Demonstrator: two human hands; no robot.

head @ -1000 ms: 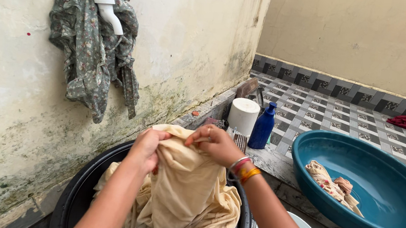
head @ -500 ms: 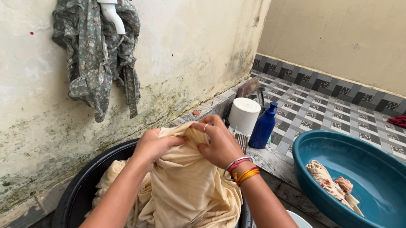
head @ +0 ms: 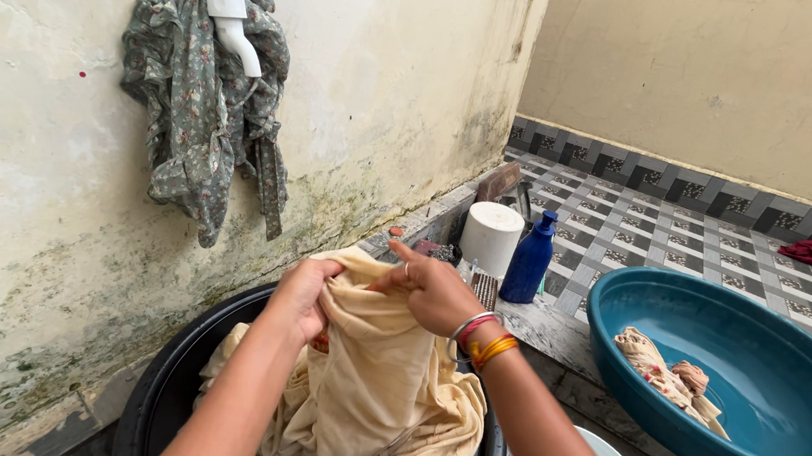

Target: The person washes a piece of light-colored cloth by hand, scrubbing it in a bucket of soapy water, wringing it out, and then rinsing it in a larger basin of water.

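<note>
Both grips bunched on beige cloth (head: 379, 386) over black tub's rim (head: 173, 359), wall (head: 25, 218) close left.

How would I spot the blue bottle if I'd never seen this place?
Find the big teal basin on the stone ledge at right. Just left of its rim, toward the wall, stands the blue bottle beside a white cylindrical container. It is the only dark blue, narrow-necked upright thing there.

Soft, even daylight is filling the whole frame, bright but without harsh glare. Shadows are staying faint: a pale one is lying under the grey floral cloth (head: 204, 96) hanging at upper left. The round teal plastic basin (head: 755, 446) is showing a mild sheen. Focus is holding sharp throughout; straight lines are bending slightly toward the edges.
</note>
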